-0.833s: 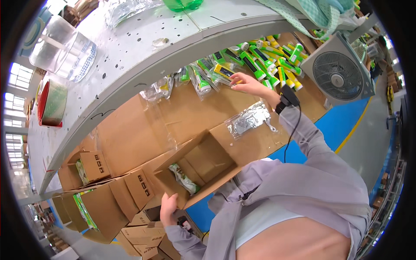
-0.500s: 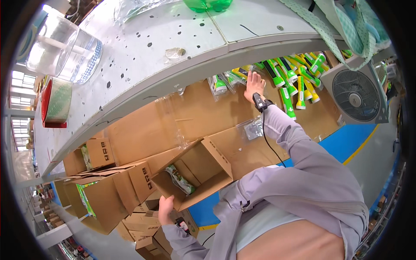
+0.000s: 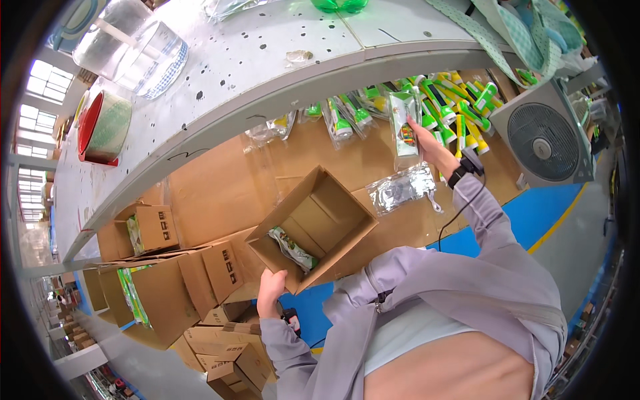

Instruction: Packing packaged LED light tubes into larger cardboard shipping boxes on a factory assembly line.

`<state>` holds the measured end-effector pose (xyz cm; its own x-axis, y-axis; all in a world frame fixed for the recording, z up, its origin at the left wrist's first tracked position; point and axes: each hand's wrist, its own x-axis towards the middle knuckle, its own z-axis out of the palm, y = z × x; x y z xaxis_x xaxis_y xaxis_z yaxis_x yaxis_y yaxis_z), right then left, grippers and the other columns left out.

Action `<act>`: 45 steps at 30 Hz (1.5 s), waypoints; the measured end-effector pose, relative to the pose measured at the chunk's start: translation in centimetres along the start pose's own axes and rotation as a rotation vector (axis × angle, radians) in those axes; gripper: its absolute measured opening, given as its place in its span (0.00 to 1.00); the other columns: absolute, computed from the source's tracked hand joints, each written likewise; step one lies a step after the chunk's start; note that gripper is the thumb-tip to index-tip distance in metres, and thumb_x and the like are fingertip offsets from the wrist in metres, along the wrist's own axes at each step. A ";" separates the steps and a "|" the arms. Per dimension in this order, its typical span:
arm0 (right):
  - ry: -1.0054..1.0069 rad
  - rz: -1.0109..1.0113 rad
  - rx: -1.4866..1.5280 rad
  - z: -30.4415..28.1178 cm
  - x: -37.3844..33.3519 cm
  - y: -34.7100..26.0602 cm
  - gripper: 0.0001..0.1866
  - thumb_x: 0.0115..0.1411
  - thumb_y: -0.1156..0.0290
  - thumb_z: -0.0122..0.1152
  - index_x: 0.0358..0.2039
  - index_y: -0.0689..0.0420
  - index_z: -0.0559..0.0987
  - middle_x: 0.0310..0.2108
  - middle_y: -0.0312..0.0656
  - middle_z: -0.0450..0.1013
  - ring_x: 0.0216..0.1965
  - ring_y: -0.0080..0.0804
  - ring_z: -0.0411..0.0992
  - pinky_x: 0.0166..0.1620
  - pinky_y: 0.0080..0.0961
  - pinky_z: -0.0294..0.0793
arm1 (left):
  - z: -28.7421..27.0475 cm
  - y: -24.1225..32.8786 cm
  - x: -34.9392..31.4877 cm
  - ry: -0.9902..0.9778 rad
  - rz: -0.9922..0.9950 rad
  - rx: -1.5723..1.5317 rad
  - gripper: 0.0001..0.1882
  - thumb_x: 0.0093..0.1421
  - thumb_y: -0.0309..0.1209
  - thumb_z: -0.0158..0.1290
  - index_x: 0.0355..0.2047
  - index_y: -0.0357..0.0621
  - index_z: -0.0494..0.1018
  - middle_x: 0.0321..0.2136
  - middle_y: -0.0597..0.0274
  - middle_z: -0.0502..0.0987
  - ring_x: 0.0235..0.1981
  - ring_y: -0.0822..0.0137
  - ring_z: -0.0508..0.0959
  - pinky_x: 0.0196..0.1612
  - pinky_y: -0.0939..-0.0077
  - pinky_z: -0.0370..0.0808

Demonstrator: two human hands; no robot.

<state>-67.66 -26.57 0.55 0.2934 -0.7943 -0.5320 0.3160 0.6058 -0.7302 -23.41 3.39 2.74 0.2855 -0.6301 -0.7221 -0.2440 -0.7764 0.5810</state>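
My left hand (image 3: 271, 288) grips the lower left edge of an open cardboard box (image 3: 347, 243), which sits tilted at the shelf's front. One clear-bagged green and white packet (image 3: 291, 249) lies inside it. At the shelf's right part, my right hand (image 3: 433, 143) is closed on the edge of a flat, clear-bagged packet (image 3: 404, 127), white and green with a colourful patch. Just behind and to the right of that packet lies a pile of green and yellow flashlights (image 3: 460, 110). More bagged flashlights (image 3: 338, 120) lie to its left.
A flat clear plastic bag (image 3: 402, 189) lies on the cardboard-lined shelf (image 3: 220, 177). Several cardboard boxes (image 3: 207, 270) stand left, some holding green packets; more boxes (image 3: 230, 350) are stacked below. A grey fan (image 3: 543, 137) stands right. The white tabletop (image 3: 240, 60) overhangs the shelf.
My right hand has drawn a bagged packet from among the flashlights, toward me and right. A clear bag now lies flat below it. My left hand and the box have shifted slightly right.
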 end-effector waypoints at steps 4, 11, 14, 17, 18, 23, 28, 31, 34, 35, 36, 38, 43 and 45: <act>-0.152 -0.018 0.283 3.5 -8.3 0.0 0.22 0.64 0.56 0.45 0.49 0.62 0.68 0.39 0.45 0.73 0.38 0.35 0.75 0.40 0.32 0.77 | -0.6 0.5 1.0 -0.027 -0.013 0.145 0.21 0.53 0.36 0.50 0.42 0.29 0.70 0.38 0.42 0.75 0.41 0.51 0.75 0.43 0.63 0.70; -0.770 0.152 0.263 8.3 -17.0 5.5 0.52 0.39 0.64 0.73 0.60 0.66 0.53 0.50 0.45 0.66 0.46 0.32 0.69 0.48 0.29 0.71 | 5.8 14.4 -8.8 0.142 0.796 -0.242 0.40 0.53 0.28 0.58 0.60 0.35 0.48 0.59 0.46 0.54 0.58 0.56 0.61 0.58 0.64 0.59; -0.920 0.176 0.029 12.2 -18.8 7.5 0.45 0.38 0.71 0.74 0.56 0.65 0.60 0.47 0.44 0.68 0.45 0.29 0.70 0.46 0.26 0.71 | 8.5 14.6 -9.4 -0.568 0.532 -0.737 0.36 0.54 0.20 0.53 0.60 0.36 0.47 0.54 0.51 0.63 0.50 0.64 0.69 0.51 0.73 0.68; -0.954 0.234 -0.089 15.1 -20.1 8.1 0.37 0.41 0.72 0.72 0.51 0.64 0.64 0.45 0.44 0.70 0.44 0.27 0.70 0.46 0.25 0.71 | 9.2 13.1 -9.4 -0.627 0.431 -0.676 0.29 0.54 0.19 0.53 0.55 0.36 0.55 0.45 0.56 0.71 0.43 0.68 0.73 0.46 0.76 0.71; -0.961 0.230 -0.086 15.7 -20.2 8.3 0.37 0.41 0.72 0.72 0.51 0.64 0.64 0.45 0.44 0.70 0.44 0.27 0.70 0.46 0.25 0.71 | 9.1 12.5 -9.6 -0.586 0.461 -0.730 0.25 0.54 0.19 0.52 0.52 0.36 0.58 0.42 0.57 0.73 0.40 0.68 0.74 0.44 0.77 0.72; -0.847 0.341 -0.178 17.0 -20.4 9.4 0.38 0.41 0.70 0.73 0.52 0.65 0.64 0.44 0.45 0.71 0.44 0.28 0.71 0.47 0.25 0.71 | 7.7 10.0 -10.0 -0.541 0.379 -0.975 0.22 0.53 0.17 0.49 0.49 0.37 0.61 0.40 0.57 0.73 0.38 0.67 0.76 0.43 0.77 0.73; -0.739 0.185 -0.169 19.2 -21.2 8.7 0.32 0.43 0.72 0.71 0.49 0.64 0.67 0.46 0.37 0.69 0.45 0.20 0.67 0.48 0.19 0.68 | 7.2 8.5 -9.6 -0.301 0.569 -1.084 0.23 0.50 0.16 0.45 0.49 0.35 0.62 0.44 0.54 0.71 0.45 0.63 0.73 0.49 0.69 0.71; -0.704 0.142 -0.232 21.4 -22.3 7.7 0.33 0.44 0.70 0.71 0.49 0.63 0.66 0.45 0.38 0.69 0.45 0.21 0.67 0.47 0.20 0.69 | 7.2 8.8 -10.0 -0.157 0.624 -1.074 0.21 0.53 0.19 0.47 0.49 0.36 0.62 0.44 0.54 0.71 0.45 0.65 0.73 0.49 0.69 0.71; -0.581 -0.111 -0.538 23.1 -22.9 8.3 0.34 0.43 0.68 0.72 0.49 0.62 0.64 0.43 0.40 0.70 0.44 0.23 0.68 0.46 0.21 0.69 | 6.9 10.3 -10.3 0.030 0.564 -0.957 0.19 0.57 0.23 0.49 0.48 0.37 0.62 0.44 0.54 0.70 0.43 0.65 0.73 0.48 0.70 0.72; -0.481 -0.211 -0.627 23.4 -23.0 8.8 0.34 0.43 0.68 0.72 0.48 0.62 0.64 0.42 0.41 0.70 0.44 0.24 0.69 0.46 0.20 0.69 | 6.8 11.0 -10.5 0.021 0.568 -0.955 0.19 0.57 0.23 0.49 0.48 0.37 0.62 0.44 0.54 0.70 0.43 0.65 0.73 0.48 0.70 0.72; -0.376 -0.309 -0.715 23.7 -23.0 9.6 0.34 0.42 0.69 0.73 0.48 0.62 0.65 0.42 0.42 0.70 0.43 0.26 0.69 0.45 0.20 0.69 | 6.6 11.5 -10.5 0.060 0.495 -1.024 0.20 0.58 0.26 0.50 0.50 0.37 0.61 0.46 0.53 0.70 0.45 0.65 0.73 0.49 0.69 0.71; -0.287 -0.361 -0.674 24.0 -22.8 11.6 0.35 0.43 0.72 0.72 0.49 0.60 0.62 0.44 0.43 0.68 0.45 0.28 0.69 0.45 0.21 0.70 | 6.2 11.9 -10.3 0.085 0.425 -1.086 0.21 0.59 0.28 0.50 0.52 0.36 0.60 0.48 0.52 0.69 0.46 0.65 0.72 0.50 0.69 0.70; -0.004 -0.408 0.090 24.8 -22.0 13.8 0.35 0.50 0.78 0.65 0.53 0.55 0.55 0.49 0.45 0.64 0.49 0.29 0.66 0.49 0.26 0.70 | 6.7 11.6 -9.4 -0.187 0.574 -1.340 0.25 0.61 0.31 0.48 0.57 0.39 0.57 0.54 0.56 0.65 0.54 0.66 0.66 0.58 0.67 0.62; 0.041 -0.474 0.204 25.4 -22.0 13.3 0.34 0.51 0.79 0.63 0.54 0.54 0.54 0.49 0.44 0.65 0.50 0.28 0.65 0.51 0.25 0.67 | 7.3 11.6 -9.6 -0.215 0.593 -1.316 0.25 0.62 0.32 0.48 0.57 0.38 0.58 0.53 0.57 0.66 0.53 0.67 0.67 0.58 0.68 0.62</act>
<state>-46.98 0.12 13.42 0.0414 -0.9823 -0.1824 0.5760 0.1727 -0.7990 -35.69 0.50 13.65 0.2768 -0.9325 -0.2318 0.7664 0.0687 0.6387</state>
